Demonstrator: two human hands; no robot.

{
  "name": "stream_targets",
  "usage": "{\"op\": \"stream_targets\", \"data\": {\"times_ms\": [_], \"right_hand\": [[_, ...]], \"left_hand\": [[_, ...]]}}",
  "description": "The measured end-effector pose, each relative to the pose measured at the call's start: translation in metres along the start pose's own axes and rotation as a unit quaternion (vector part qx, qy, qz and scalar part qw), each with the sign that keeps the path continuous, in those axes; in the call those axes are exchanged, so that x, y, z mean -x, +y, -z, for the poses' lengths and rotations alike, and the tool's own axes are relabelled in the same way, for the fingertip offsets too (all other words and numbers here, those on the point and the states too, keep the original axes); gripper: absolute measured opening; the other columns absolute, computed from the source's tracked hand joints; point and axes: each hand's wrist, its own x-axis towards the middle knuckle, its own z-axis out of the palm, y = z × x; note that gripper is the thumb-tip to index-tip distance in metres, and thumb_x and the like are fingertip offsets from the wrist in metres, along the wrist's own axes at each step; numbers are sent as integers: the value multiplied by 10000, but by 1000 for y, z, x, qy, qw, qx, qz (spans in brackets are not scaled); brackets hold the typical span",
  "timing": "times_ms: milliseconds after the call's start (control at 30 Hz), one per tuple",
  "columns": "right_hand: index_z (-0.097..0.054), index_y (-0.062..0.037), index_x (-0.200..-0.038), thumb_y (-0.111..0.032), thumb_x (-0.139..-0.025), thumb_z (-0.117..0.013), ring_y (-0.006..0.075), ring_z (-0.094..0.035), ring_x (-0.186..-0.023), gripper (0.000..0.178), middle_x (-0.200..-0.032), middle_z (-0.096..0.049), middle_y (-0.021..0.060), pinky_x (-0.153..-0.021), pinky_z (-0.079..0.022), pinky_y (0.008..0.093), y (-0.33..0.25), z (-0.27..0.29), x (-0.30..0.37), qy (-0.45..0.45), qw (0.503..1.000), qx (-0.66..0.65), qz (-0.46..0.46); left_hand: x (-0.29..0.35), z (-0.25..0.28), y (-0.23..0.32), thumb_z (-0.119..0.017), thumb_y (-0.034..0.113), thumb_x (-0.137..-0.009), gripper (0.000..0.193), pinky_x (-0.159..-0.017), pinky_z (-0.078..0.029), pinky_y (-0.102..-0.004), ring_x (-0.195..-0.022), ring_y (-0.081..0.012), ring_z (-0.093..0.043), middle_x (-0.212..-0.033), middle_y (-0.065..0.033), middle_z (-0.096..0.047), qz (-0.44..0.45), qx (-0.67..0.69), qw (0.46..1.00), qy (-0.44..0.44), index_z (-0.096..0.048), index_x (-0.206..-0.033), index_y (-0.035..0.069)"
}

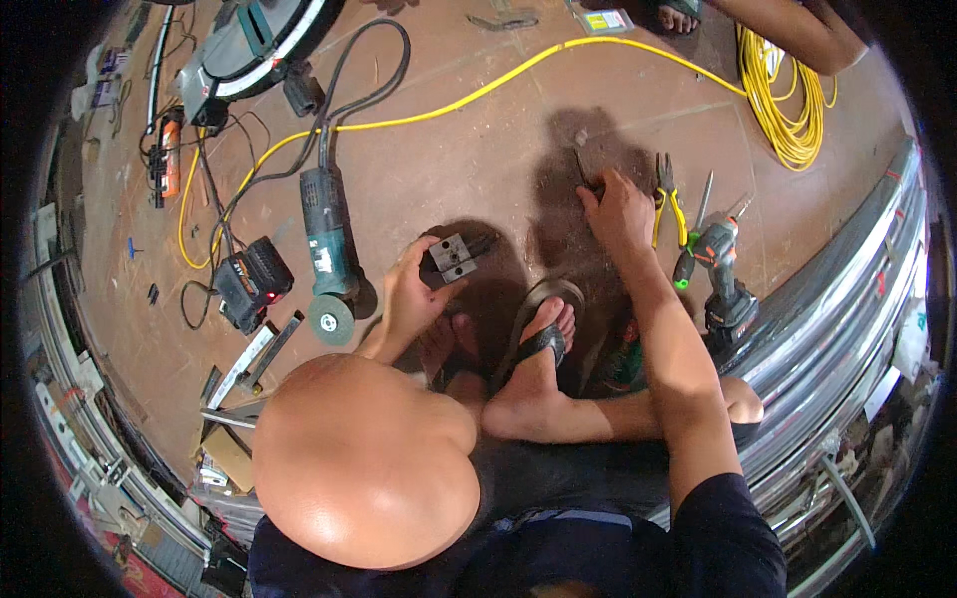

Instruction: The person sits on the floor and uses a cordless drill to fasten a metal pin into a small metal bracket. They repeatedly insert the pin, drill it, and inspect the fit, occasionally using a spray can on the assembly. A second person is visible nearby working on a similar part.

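Note:
My left hand [407, 297] is closed on a small grey metal block [455, 257] with holes in it, held between thumb and fingers above the floor. A darker part shows at the block's far side; its kind is not clear. Farther out and to the right, my right hand [624, 217] reaches low over the floor with its fingers drawn together. A thin dark rod-like piece [579, 165] shows at its fingertips, seemingly pinched there, and the hand's shadow surrounds it. Yellow-handled pliers [668, 204] lie just right of that hand, beside a green-and-black screwdriver [687, 261].
A cordless drill [726, 279] stands at the right, near wrapped metal profiles [837, 264]. An angle grinder [327, 224] lies left of my left hand, beside a black battery charger [254, 284]. Yellow cable [783, 120] crosses the floor. Another person's arm [797, 30] enters top right.

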Motion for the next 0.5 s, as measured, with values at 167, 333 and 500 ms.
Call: {"op": "stream_targets", "data": {"times_ms": [167, 333, 500], "right_hand": [[-831, -98, -1182, -449, -1036, -786, 422, -807, -1087, 383, -1134, -843, 174, -959, -630, 536, 42, 31, 0, 61, 996, 37, -46], [-805, -112, -1374, -544, -1021, -755, 421, -675, -1421, 561, -1461, -746, 192, -1194, -470, 747, 99, 95, -8, 36, 947, 195, -253], [-708, -75, -1544, -553, -1014, -760, 455, -491, -1634, 715, -1695, -616, 179, -1278, -349, 815, 132, 106, -6, -156, 906, 311, -242]], "left_hand": [[-2, -4, 0, -1045, 283, -746, 719, -1093, -563, -546, -1288, -468, -686, -1272, -218, -777, -88, -112, 989, 24, -742, -1341, 18], [-1, -3, 4, -1063, 186, -679, 759, -1049, -573, -529, -1223, -447, -702, -1217, -219, -768, -101, -106, 989, 37, -745, -1349, 23], [0, -7, -9, -1056, 235, -709, 715, -1028, -581, -524, -1155, -442, -730, -1209, -198, -774, -114, -100, 988, 35, -745, -1326, 47]]}}
